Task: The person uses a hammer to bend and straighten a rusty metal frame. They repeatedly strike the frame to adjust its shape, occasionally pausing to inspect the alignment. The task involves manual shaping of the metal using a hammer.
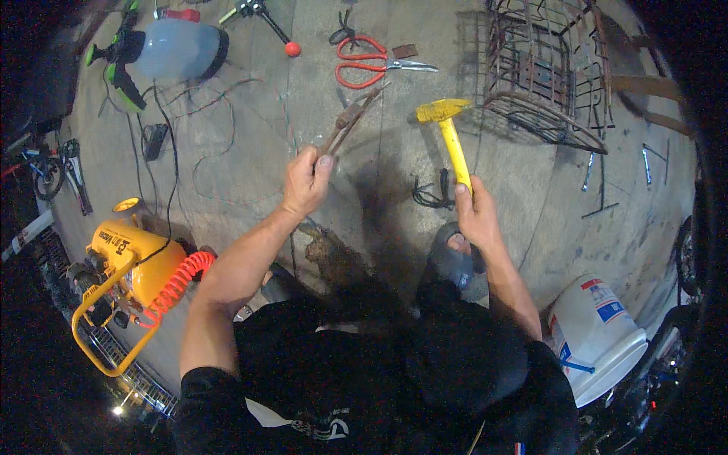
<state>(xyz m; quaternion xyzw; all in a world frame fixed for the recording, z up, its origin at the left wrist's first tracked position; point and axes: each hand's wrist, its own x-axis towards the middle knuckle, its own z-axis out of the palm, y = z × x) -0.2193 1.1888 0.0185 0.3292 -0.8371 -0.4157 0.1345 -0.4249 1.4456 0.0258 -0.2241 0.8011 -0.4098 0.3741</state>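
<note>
Head camera view, looking down: the relation that counts is between two held tools, a yellow hammer with a wedge-ended head [456,150] on the right and a long, thin, rust-brown metal tool with a lump partway along it [349,119] on the left. The right hand [478,216] has its fingers wrapped around the near end of the hammer's handle, the thumb laid along it; the handle runs far and slightly left from that grip, and the head sits crosswise at its far end, its long axis roughly left to right. The left hand [305,182] is closed in a narrow grip on the near end of the rusty piece, whose long axis slants far and to the right, so its tip points past the left side of the hammer head (I cannot tell whether it is a pair of tongs or some other tool). Tip and head stand apart, the tip a little farther off. Just beyond it lie red-handled metal scissors [365,74]; a bundle of black cord [432,194] lies left of the hammer's handle, and a rusty wire-frame basket [547,130] stands far right.
</note>
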